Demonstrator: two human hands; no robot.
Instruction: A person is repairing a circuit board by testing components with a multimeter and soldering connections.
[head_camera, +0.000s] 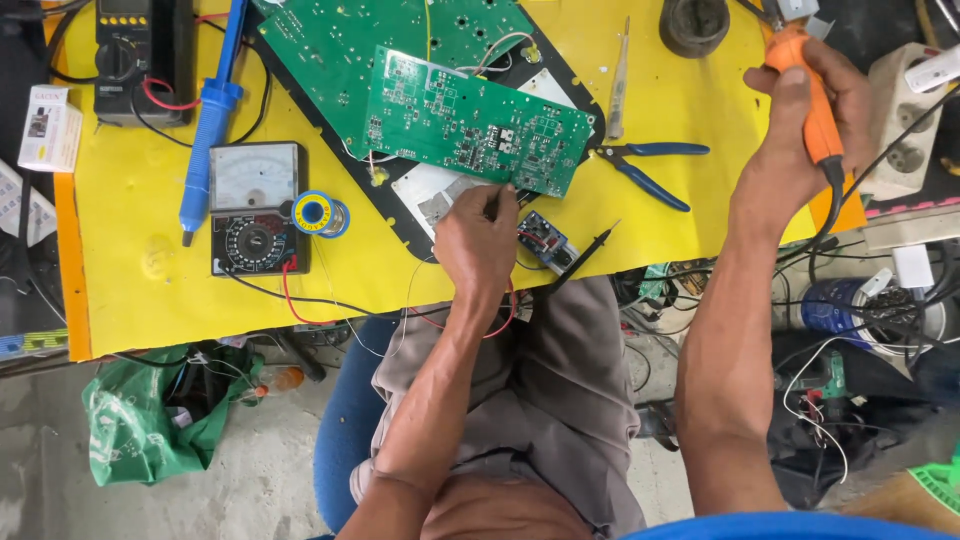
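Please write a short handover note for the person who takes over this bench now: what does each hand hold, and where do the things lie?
Left hand: pinches a thin tool at the near edge of the smaller green circuit board.
Right hand: holds the orange soldering iron raised, away from the board.
Solder spool sits beside the analog meter; blue pliers lie right of the board.
Done or left: no joint visibly under work; cannot tell more.

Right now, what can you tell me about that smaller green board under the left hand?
The smaller green circuit board is a flat rectangle, solder side up, dotted with tiny silvery joints and white markings, with two small black parts near its middle. It lies slightly tilted, overlapping a larger green board on the yellow table. The left hand meets its lower edge with a thin tool; thin wires run from its top edge.
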